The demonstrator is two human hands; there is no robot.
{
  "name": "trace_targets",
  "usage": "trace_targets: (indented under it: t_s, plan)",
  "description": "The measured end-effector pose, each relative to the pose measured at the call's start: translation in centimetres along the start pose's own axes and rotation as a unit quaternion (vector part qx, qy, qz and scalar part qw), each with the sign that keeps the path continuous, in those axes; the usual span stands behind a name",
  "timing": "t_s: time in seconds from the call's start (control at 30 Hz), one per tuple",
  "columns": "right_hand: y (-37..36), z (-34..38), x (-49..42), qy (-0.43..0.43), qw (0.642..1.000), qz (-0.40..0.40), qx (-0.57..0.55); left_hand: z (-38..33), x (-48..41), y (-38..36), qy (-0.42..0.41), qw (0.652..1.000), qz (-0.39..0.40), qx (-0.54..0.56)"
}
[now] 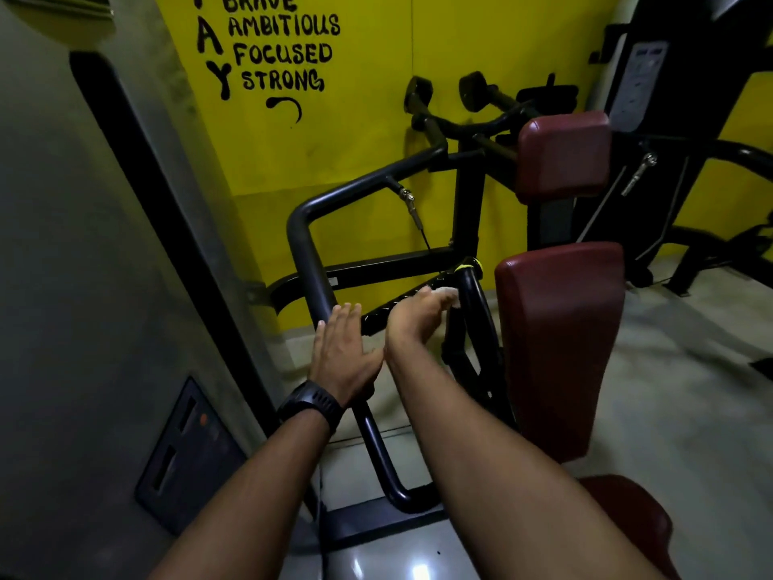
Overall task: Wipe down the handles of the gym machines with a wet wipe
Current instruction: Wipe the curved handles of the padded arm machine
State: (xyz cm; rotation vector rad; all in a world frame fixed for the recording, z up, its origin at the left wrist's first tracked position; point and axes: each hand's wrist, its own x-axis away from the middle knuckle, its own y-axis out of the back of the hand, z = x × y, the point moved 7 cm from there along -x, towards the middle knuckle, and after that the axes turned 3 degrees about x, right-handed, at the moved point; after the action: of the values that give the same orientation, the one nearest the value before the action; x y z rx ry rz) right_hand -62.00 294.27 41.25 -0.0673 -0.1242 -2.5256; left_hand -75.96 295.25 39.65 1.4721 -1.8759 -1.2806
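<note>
Wipe (449, 295) bunched in my right hand (416, 318), pressed on the black handle (470, 295) just beyond it; left hand (343, 353) flat, fingers wide, empty. Far handles (418, 96) probably still to do.

wet wipe (448, 293): small white crumpled wad, mostly hidden, just a bit peeking out past the fingertips of the right hand (414, 318), which is pressing it against the handle

handle (391, 308): short black textured grip, running at a slant from lower left up to the right, where it's meeting a curved black bar with a strip of yellow tape at the joint

machine frame (311, 261): matte black tubing, bending round at the upper left corner and running down toward the floor; the handle is sitting inside that loop, near the dark red pad's left edge

far handles (420, 96): two black round-ended grips sticking up by the yellow wall, too dim for detail
</note>
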Motion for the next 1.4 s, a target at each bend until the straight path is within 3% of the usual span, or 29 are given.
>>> trace_targets:
  t_s: [0.1,0.27,0.5,0.67,0.83,0.93,1.0,1.1,1.27,1.4]
  plan:
    - [0.2,0.4,-2.0,-0.045,0.997,-0.067,-0.019,-0.1,-0.2,-0.1,-0.01,1.0,-0.015,-0.012]
    - [-0.9,0.5,0.0,0.034,0.997,-0.041,0.055,0.0,-0.3,0.0,-0.021,0.999,-0.026,0.014]
    - [0.4,0.6,-2.0,0.009,0.998,-0.063,0.01,0.1,-0.1,0.0,-0.029,0.999,-0.019,0.026]
    - [0.3,1.3,-1.8,0.038,0.993,-0.075,0.088,0.1,-0.3,0.2,-0.021,0.999,-0.034,0.028]
    - [-1.0,0.5,2.0,0.127,0.973,-0.027,0.189,0.2,-0.2,0.1,-0.028,0.998,-0.038,0.048]
    - [-0.4,1.2,0.9,0.103,0.967,-0.02,0.231,0.4,-0.1,0.1,-0.025,0.998,-0.037,0.039]
    - [0.0,1.8,0.0,0.124,0.952,-0.02,0.278,0.3,0.0,0.1,-0.02,0.998,-0.032,0.044]
    - [-0.3,1.8,0.2,0.204,0.901,-0.015,0.383,0.4,0.0,0.3,-0.007,0.999,-0.023,0.041]
    - [0.7,1.8,0.0,0.226,0.889,-0.003,0.398,0.5,0.0,0.0,0.004,1.0,-0.009,0.026]
    - [-0.8,0.7,1.4,0.311,0.83,0.03,0.461,0.7,0.0,0.0,0.004,1.0,-0.013,0.025]
